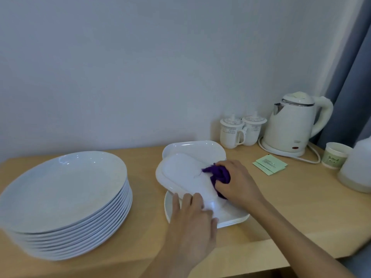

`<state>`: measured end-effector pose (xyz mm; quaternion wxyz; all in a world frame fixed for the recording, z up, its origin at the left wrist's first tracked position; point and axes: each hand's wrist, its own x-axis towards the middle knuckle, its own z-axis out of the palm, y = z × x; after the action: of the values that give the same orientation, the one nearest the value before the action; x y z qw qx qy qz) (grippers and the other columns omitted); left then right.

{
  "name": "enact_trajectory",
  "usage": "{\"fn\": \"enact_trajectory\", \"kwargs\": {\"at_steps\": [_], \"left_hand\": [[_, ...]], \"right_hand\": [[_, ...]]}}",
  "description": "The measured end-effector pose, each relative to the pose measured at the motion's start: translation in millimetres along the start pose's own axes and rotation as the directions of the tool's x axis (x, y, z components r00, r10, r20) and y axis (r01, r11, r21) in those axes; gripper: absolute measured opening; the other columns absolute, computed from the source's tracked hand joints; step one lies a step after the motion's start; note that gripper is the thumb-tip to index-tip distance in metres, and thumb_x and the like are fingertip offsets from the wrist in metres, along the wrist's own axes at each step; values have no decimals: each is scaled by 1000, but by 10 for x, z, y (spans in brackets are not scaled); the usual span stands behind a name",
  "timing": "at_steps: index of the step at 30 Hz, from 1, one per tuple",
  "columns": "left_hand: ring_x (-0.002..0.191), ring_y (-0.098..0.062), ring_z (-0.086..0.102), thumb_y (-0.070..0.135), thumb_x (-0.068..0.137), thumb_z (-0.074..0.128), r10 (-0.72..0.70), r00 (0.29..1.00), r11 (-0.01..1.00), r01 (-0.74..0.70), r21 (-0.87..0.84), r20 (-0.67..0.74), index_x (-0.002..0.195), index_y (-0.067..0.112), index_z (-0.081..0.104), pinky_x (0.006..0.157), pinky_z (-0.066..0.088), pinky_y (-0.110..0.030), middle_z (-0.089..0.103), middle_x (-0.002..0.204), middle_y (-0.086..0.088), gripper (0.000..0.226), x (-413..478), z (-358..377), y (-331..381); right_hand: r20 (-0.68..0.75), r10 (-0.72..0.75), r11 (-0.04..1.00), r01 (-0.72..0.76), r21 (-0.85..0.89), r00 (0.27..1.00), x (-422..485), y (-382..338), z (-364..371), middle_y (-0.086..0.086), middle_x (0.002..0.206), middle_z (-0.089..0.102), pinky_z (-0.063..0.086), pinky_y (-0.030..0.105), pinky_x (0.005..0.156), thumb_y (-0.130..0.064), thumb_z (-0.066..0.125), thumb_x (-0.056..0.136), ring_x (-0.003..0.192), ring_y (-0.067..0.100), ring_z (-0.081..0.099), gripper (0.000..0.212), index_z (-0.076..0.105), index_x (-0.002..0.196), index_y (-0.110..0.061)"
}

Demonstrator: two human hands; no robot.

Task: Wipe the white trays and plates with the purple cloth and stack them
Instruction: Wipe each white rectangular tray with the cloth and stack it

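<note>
A white oblong tray [180, 173] lies turned bottom-up and tilted across a larger white square tray [192, 148] on the wooden table. My left hand [192, 217] grips the oblong tray's near end. My right hand [236, 181] holds the bunched purple cloth [217, 174] against the tray's right side. A tall stack of round white plates [66, 195] stands at the left.
At the back right stand two lidded mugs [239, 131], a white electric kettle [291, 125] with its cord, green sachets [269, 164], a paper cup [335, 155] and a white container [357, 169]. The table's front edge [281, 249] runs near my arms. A curtain hangs far right.
</note>
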<state>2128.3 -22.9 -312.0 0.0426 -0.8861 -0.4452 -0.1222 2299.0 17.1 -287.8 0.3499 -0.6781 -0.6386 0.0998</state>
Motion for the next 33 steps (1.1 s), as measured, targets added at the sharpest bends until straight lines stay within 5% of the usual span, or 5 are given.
{"fn": "enact_trajectory", "kwargs": {"at_steps": [9,13,18,24,33], "left_hand": [[93,-14,60,42,82,34,0,949,953,-95,-287,-315,109,23,69,74,48,-25,61,99,8,48,394,-136,-553],[142,-17,11,76,64,10,-40,999,993,39,-108,1,150,25,25,115,12,-31,18,156,2,101,628,-210,-794],[146,-13,-14,98,40,13,-135,964,987,151,-52,228,152,24,-5,118,2,-44,-12,160,7,136,691,-112,-783],[138,-13,24,67,88,25,-212,976,969,206,-135,-37,148,23,23,108,28,-27,27,151,7,74,470,13,-669],[103,-30,59,42,80,33,-317,932,934,275,-227,-174,118,11,62,83,50,-39,61,115,-8,57,431,103,-457]], "right_hand": [[152,-127,991,131,-15,980,-30,108,-73,-20,118,42,35,13,88,-24,67,80,109,2,43,46,52,123,-32],[259,-129,987,148,-56,957,99,215,-292,-22,118,42,35,13,91,-20,68,77,111,1,43,49,53,121,-35],[214,-109,989,127,-74,971,115,166,-309,-19,117,48,40,19,89,-22,68,77,109,4,47,47,54,120,-33],[8,-140,990,140,19,990,-274,-47,8,-28,131,40,33,13,99,-32,68,80,124,-7,36,58,45,133,-33],[-118,-98,993,105,58,988,-371,6,23,-22,127,47,21,0,98,-38,68,77,120,-11,37,49,62,123,-26]]}}
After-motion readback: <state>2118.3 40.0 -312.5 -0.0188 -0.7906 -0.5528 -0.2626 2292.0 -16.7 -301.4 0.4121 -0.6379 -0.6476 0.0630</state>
